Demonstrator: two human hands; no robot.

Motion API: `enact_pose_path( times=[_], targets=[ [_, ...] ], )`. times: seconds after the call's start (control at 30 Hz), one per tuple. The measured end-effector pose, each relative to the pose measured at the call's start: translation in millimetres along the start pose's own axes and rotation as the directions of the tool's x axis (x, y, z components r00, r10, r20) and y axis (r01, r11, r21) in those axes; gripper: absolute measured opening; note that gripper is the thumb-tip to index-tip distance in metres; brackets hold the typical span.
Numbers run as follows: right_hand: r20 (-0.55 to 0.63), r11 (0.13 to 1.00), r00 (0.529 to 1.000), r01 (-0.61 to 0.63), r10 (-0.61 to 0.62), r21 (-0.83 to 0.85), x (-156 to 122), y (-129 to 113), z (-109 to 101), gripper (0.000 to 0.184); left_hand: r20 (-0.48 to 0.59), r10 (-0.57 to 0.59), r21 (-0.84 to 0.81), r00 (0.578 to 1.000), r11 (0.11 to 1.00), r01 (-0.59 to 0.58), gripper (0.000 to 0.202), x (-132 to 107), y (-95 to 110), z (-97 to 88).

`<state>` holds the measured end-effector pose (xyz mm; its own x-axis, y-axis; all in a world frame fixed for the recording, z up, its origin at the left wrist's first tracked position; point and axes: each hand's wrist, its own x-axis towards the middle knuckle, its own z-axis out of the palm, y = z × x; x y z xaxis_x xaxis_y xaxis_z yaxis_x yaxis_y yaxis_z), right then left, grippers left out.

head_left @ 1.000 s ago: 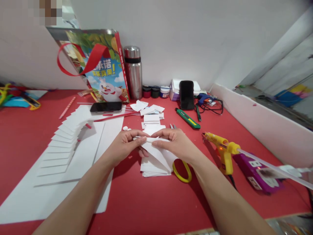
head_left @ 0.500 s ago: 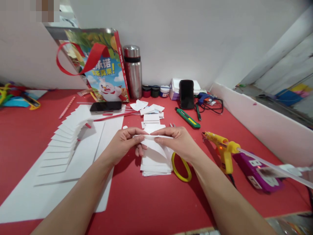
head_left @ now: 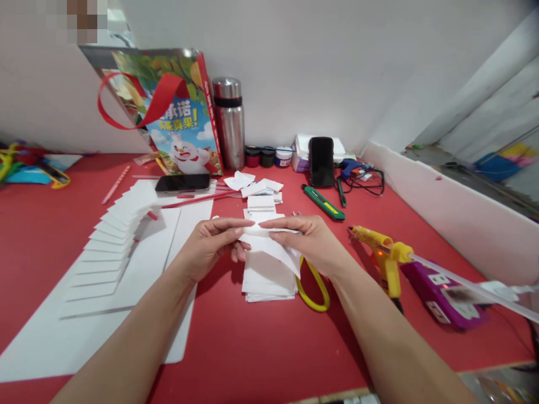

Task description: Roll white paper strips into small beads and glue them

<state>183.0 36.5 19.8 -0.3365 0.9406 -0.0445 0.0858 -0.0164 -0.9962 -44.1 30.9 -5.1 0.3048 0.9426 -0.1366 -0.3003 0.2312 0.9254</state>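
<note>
**Both hands have risen a little and drawn closer, pinching a white paper piece**

Compared with a second ago, the left hand (head_left: 207, 248) and right hand (head_left: 314, 241) sit slightly higher and nearer the far side of the red table (head_left: 261, 348). The folded paper piece (head_left: 269, 247) has lifted with them.

Left thumb and forefinger are closed on the paper's upper edge at its left end, with the other fingers curled loosely beneath. The right thumb and forefinger are closed on the same edge just beside them, their tips nearly meeting the left fingertips. The remaining right fingers are tucked under the sheet. The paper hangs down from this pinched edge, its lower corner drooping to the right.

Both palms face inward. Both forearms reach in from the bottom of the view and converge toward the centre.

Directly under the held piece lies a stack of white paper pieces (head_left: 266, 285), flat on the table. Yellow-handled scissors (head_left: 315, 293) lie partly under the right wrist, touching the stack's right side.

Further right rests a yellow hot glue gun (head_left: 385, 255) and beside it a purple power strip (head_left: 442, 297). To the left, a fanned row of white card pieces (head_left: 109, 241) rests on a large white sheet (head_left: 84, 336).
</note>
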Motion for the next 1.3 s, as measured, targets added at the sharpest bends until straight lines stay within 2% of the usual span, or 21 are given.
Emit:
enact_pose_path(
  times=[0.17,0.33,0.43,0.53,0.6,0.67,0.73,0.8,0.83,0.87,0.93,1.0,1.07,1.17,1.3],
  targets=[
    [0.047,1.000,0.999,0.022,-0.021,-0.017,-1,-3,0,0.025,-0.007,-0.008,-0.055,1.000,0.998,0.007,0.025,-1,1,0.5],
    [0.044,1.000,0.999,-0.001,0.003,-0.028,-1,-3,-5,0.027,-0.053,0.008,-0.019,0.999,1.000,-0.009,0.019,1,0,1.5],
    [-0.055,1.000,0.998,-0.011,0.012,0.015,-1,-5,-18,0.021,-0.110,0.047,0.002,0.993,0.999,-0.048,0.019,3,2,-2.1],
    [-0.240,0.991,0.970,0.069,-0.039,0.115,2,-5,-33,0.014,-0.149,0.073,0.005,0.986,0.997,-0.073,0.018,5,6,-6.5],
    [-0.362,0.976,0.926,0.165,-0.104,0.142,4,-6,-38,0.009,-0.124,0.053,0.022,0.991,0.998,-0.051,0.018,4,7,-6.9],
    [-0.405,0.974,0.899,0.214,-0.165,0.079,5,-6,-37,0.009,-0.054,0.007,0.052,0.998,0.999,-0.005,0.018,2,6,-4.8],
    [-0.292,0.985,0.943,0.169,-0.159,0.012,4,-8,-29,0.019,0.022,-0.039,0.076,0.999,0.996,0.037,0.018,0,3,-0.9],
    [-0.042,0.999,0.999,0.031,-0.031,0.013,1,-9,-18,0.029,0.081,-0.061,0.084,0.995,0.995,0.055,0.017,-2,0,2.9],
    [0.090,0.998,0.994,-0.059,0.056,0.033,-1,-10,-11,0.030,0.101,-0.064,0.084,0.993,0.995,0.055,0.017,-3,-2,4.2],
    [0.202,0.987,0.970,-0.151,0.138,0.054,-2,-10,-5,0.031,0.114,-0.062,0.085,0.992,0.995,0.052,0.016,-3,-3,4.9],
    [0.337,0.955,0.912,-0.279,0.232,0.098,-5,-10,4,0.030,0.126,-0.054,0.096,0.991,0.994,0.042,0.016,-3,-3,5.0],
    [0.360,0.938,0.893,-0.329,0.270,0.112,-6,-8,9,0.025,0.119,-0.053,0.131,0.992,0.991,0.037,0.018,-3,-2,4.2],
    [0.320,0.945,0.905,-0.318,0.280,0.073,-6,-7,10,0.020,0.102,-0.070,0.190,0.992,0.980,0.050,0.023,-2,-1,3.9],
    [0.236,0.969,0.940,-0.244,0.246,-0.038,-4,-5,8,0.017,0.073,-0.093,0.260,0.993,0.963,0.072,0.026,-2,1,5.4],
    [0.189,0.981,0.969,-0.138,0.162,-0.133,-3,-1,7,0.015,0.042,-0.050,0.267,0.998,0.963,0.037,0.017,-2,1,6.5]
  ],
)
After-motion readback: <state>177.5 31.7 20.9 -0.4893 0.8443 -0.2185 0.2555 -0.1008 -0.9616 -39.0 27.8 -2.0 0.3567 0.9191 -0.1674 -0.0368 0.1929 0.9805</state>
